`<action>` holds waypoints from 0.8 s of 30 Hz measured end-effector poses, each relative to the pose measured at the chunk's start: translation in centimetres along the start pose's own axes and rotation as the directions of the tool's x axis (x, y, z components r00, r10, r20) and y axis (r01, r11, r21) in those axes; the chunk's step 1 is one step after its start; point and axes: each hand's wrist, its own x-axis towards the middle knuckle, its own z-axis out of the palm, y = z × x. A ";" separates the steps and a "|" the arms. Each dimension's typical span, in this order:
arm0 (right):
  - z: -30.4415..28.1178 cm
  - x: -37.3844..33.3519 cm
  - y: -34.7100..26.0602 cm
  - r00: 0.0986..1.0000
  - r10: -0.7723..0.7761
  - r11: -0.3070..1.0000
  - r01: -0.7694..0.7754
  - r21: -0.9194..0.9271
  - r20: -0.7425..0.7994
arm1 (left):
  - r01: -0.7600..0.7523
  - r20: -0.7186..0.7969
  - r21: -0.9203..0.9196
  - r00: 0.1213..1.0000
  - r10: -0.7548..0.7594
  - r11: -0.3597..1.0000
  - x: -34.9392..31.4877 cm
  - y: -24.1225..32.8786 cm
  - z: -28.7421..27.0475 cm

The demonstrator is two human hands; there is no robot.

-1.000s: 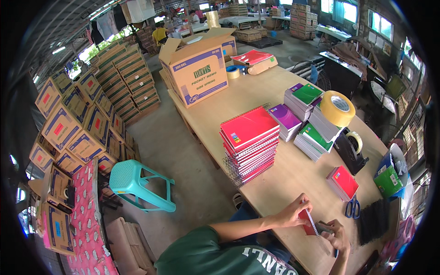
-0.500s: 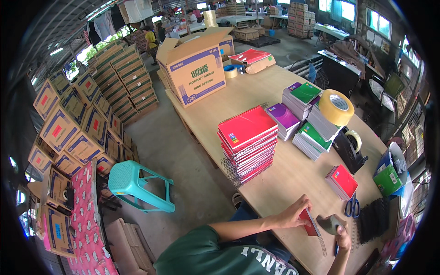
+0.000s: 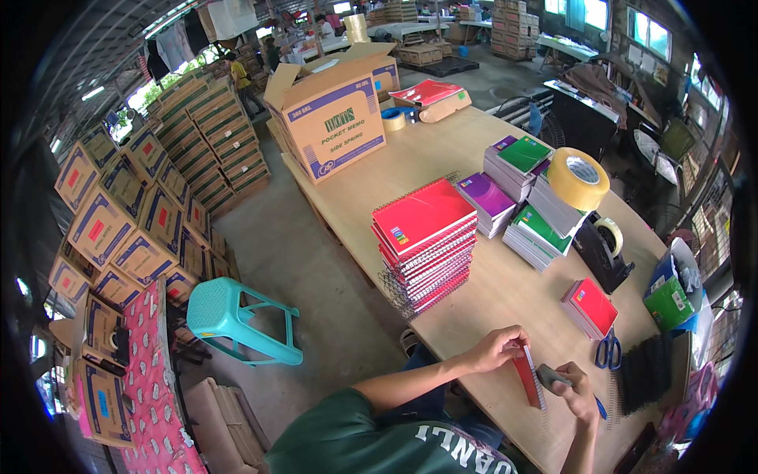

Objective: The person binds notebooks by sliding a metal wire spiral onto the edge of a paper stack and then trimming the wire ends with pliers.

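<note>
Left hand: clenched on top edge of small red notebook, held upright at table's near edge.
Right hand: fingers closed around small grey tool (kind unclear) against notebook's spine.
Nearby: blue scissors, small red pad stack, tall red spiral notebook stack.

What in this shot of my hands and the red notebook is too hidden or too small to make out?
- Small grey thing in the right hand, head view: fingers cover most of it.
- Red notebook at the left hand, head view: seen edge-on, its cover hidden.
- Open cardboard box, head view: its flaps hide the contents.
- Black spiral coils, head view: bent and dim near the rim.
</note>
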 end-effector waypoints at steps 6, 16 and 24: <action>0.1 -0.3 1.4 0.997 -0.023 0.963 0.043 0.267 -0.078 | -0.045 0.000 0.092 0.999 0.045 0.995 0.2 0.5 0.2; 0.3 0.3 -0.3 0.987 -0.010 0.962 0.053 0.268 -0.158 | 0.047 0.032 0.062 0.998 -0.049 0.997 -0.5 0.3 0.2; 0.5 1.3 -1.5 0.999 0.009 0.900 0.011 0.436 -0.044 | 0.107 -0.086 -0.134 0.989 -0.120 0.985 -0.3 -0.7 0.5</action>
